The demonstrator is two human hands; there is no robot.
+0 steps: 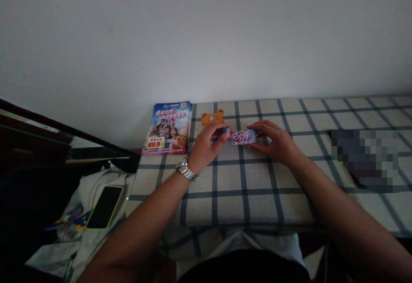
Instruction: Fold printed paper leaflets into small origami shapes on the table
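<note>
Flyer stack (169,128) left of the hands. Left hand (209,143): pinching left end of folded flyer (241,137); back up, angled inward. Flyer spans both grips, over checked cloth (225,201). Right hand (277,141): gripping right end, likewise angled inward.

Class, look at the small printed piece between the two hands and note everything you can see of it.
The small printed piece looks like folded paper, pale blue and pink, with bold white and dark red lettering. It is longer from side to side, its lettered face towards the camera. The left hand pinches its left end; the right hand's thumb and fingers surround its right end. Whether it touches the checked cloth is unclear.
</note>
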